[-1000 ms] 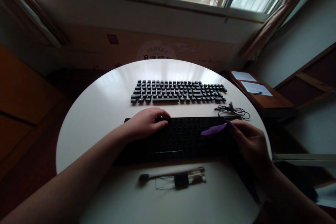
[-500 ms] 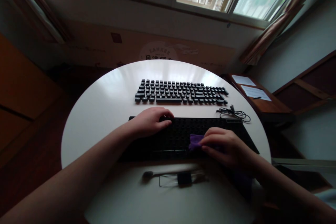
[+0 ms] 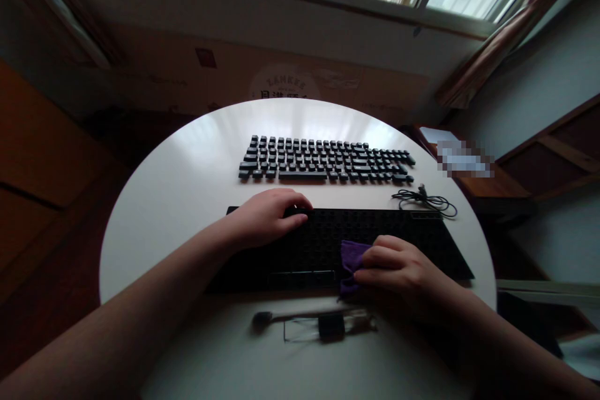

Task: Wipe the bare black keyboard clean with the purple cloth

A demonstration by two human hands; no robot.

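Observation:
A black keyboard base (image 3: 328, 237) with its keycaps taken off lies across the white round table (image 3: 187, 187). My left hand (image 3: 265, 215) rests on the base's upper left part, fingers curled over its far edge. My right hand (image 3: 398, 269) presses a purple cloth (image 3: 350, 262) against the lower middle of the base, fingers closed on the cloth. Beyond the base, the removed black keycaps (image 3: 323, 159) are laid out in rows like a keyboard.
A coiled black cable (image 3: 424, 200) lies at the base's right far corner. A small brush and a clear-packaged tool (image 3: 314, 324) lie on the table near me. A wooden side table with papers (image 3: 462, 162) stands to the right; a window runs along the back.
My right hand carried the purple cloth from the base's right end leftward and down to its lower middle. The left hand stayed put. The view shifted slightly.

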